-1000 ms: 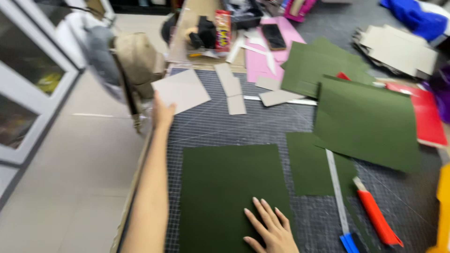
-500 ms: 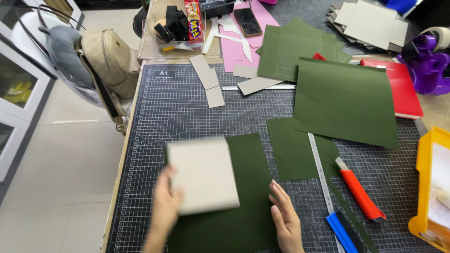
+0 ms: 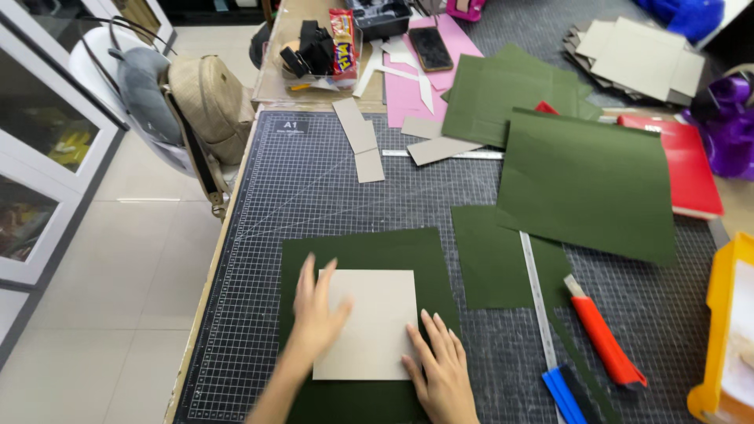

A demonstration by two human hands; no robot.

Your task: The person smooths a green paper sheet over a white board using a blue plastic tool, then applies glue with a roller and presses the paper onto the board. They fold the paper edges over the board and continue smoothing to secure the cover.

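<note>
A square of grey cardboard (image 3: 375,314) lies flat on a dark green paper sheet (image 3: 369,251) on the gridded cutting mat (image 3: 314,188). My left hand (image 3: 314,314) rests flat on the cardboard's left part, fingers spread and blurred. My right hand (image 3: 440,369) presses with its fingertips on the cardboard's lower right corner. Neither hand grips anything.
A red utility knife (image 3: 605,341), a metal ruler (image 3: 538,302) and a blue tool (image 3: 565,396) lie to the right. Larger green sheets (image 3: 589,184), cardboard strips (image 3: 357,137), a red book (image 3: 683,161), pink paper and a phone sit further back. A yellow tray (image 3: 719,330) stands at right; a chair with a backpack (image 3: 208,106) at left.
My left hand brought the grey cardboard from the mat's far side and laid it flat on the green sheet. My right hand shifted onto its lower right corner.
</note>
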